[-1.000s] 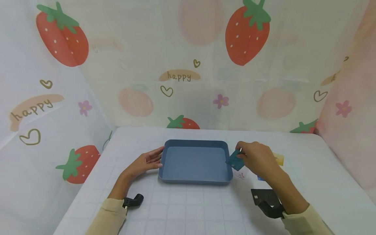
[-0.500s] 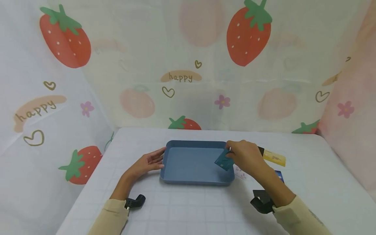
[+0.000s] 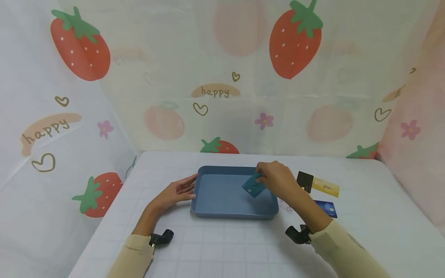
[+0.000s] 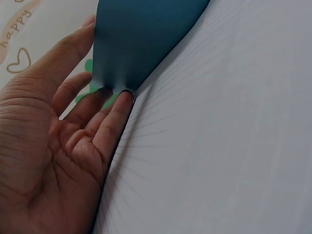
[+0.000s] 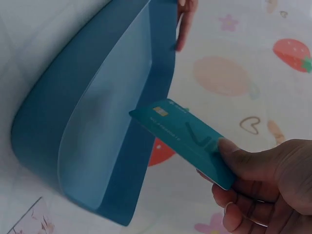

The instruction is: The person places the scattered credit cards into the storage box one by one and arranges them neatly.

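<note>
A blue-grey rectangular tray (image 3: pixel 219 197) stands on the table. Over its right half, my right hand (image 3: pixel 278 179) pinches a teal bank card (image 3: pixel 253 186) between thumb and fingers at one end. In the right wrist view the card (image 5: pixel 183 139) shows a chip near its far end, held above the tray (image 5: pixel 36 114). My left hand (image 3: pixel 174 194) touches the tray's left side with its fingers extended. In the left wrist view the fingertips of the left hand (image 4: pixel 63 126) rest against the tray's outer wall (image 4: pixel 141 39).
Right of the tray lie a black card (image 3: pixel 304 180), a yellow card (image 3: pixel 326 187), a blue card (image 3: pixel 326 209) and a pale patterned card (image 3: pixel 286 207). Another dark card is mostly hidden under the right wrist camera (image 3: pixel 297 234). Printed cloth walls surround the table.
My right hand has carried the teal card leftward from the tray's right edge to over its inside. More of the cards on the right is uncovered. The left hand stays at the tray.
</note>
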### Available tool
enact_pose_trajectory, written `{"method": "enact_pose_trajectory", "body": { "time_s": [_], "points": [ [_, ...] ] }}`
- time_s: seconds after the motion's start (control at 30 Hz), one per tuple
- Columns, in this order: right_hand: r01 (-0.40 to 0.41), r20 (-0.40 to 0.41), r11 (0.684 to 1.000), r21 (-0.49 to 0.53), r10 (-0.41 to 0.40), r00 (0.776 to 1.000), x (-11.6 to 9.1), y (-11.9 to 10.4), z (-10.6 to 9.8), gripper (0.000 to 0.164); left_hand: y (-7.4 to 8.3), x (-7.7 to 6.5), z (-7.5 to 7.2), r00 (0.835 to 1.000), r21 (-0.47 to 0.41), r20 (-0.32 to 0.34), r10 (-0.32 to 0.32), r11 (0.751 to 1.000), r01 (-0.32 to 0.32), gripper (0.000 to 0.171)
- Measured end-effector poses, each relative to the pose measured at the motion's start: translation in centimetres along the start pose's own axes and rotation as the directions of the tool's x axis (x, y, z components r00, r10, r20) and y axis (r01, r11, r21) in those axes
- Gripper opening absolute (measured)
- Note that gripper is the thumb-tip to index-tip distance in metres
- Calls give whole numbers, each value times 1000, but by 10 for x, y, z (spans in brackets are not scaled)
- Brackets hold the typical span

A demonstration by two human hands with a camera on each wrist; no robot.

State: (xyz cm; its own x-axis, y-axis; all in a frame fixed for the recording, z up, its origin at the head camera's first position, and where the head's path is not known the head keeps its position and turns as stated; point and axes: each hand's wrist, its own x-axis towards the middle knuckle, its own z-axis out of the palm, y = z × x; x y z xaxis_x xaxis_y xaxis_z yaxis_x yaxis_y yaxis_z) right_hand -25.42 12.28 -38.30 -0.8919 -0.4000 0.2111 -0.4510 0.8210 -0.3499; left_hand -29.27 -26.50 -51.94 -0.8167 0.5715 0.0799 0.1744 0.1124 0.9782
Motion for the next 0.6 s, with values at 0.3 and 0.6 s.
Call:
{"method": "enact_pose_trajectory", "body": {
  "time_s": [0.3, 0.6],
  "points": [
    [17, -38, 1000, 25, -16, 999, 14, -10, 14, 18, -2, 1, 0, 1000, 10, -14, -21, 1000, 21, 79],
    [-47, -38, 983, 178, 55, 998, 32, -17, 29, 19, 1, 1, 0, 1000, 15, -16, -16, 1000, 16, 80]
  ]
}}
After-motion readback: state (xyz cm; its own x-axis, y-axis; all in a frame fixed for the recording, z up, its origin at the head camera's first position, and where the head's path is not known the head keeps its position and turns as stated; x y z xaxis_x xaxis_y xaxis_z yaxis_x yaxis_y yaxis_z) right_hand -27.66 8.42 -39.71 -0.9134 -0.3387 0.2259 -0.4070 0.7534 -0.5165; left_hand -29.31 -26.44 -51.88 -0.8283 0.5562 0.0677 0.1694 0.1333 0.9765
